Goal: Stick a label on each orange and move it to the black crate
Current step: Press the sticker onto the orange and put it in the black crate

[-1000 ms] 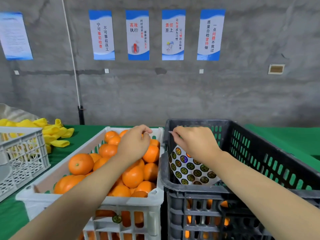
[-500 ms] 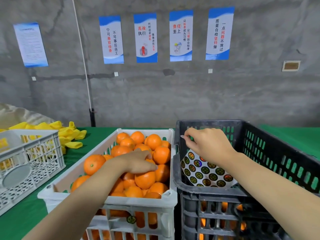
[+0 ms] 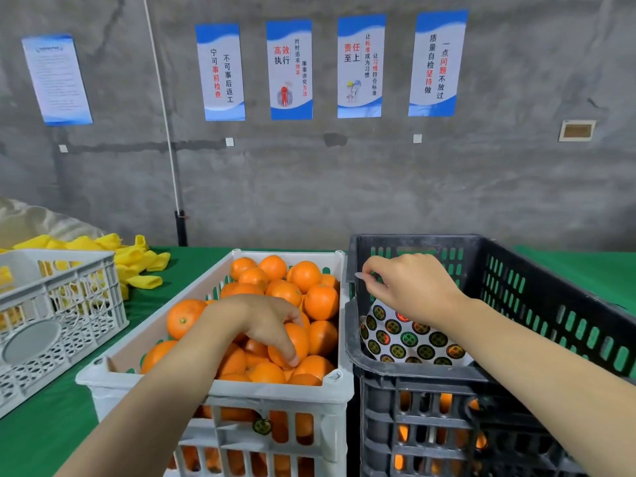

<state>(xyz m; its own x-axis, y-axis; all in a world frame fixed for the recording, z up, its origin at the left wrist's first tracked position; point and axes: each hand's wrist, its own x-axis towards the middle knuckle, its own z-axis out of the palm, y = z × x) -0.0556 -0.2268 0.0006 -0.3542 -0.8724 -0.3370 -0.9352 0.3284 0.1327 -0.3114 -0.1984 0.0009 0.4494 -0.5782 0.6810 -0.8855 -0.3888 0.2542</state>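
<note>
Since a second ago the left hand (image 3: 272,325) has dropped from the far rim into the pile (image 3: 304,275). Its fingers are now curled round one orange (image 3: 302,339), toward the 5 o'clock corner of the white crate (image 3: 275,390). The right hand (image 3: 413,287) has barely budged, still pinching a small label (image 3: 359,276) over the black crate (image 3: 550,304). That one sits at 3 o'clock of the white crate, right up against it. The white crate is heaped full. The black one has a sticker sheet (image 3: 406,339) leaning inside, and labelled fruit (image 3: 445,401) shows through its lower slots. There's a second pale crate (image 3: 69,304) at 9 o'clock.
</note>
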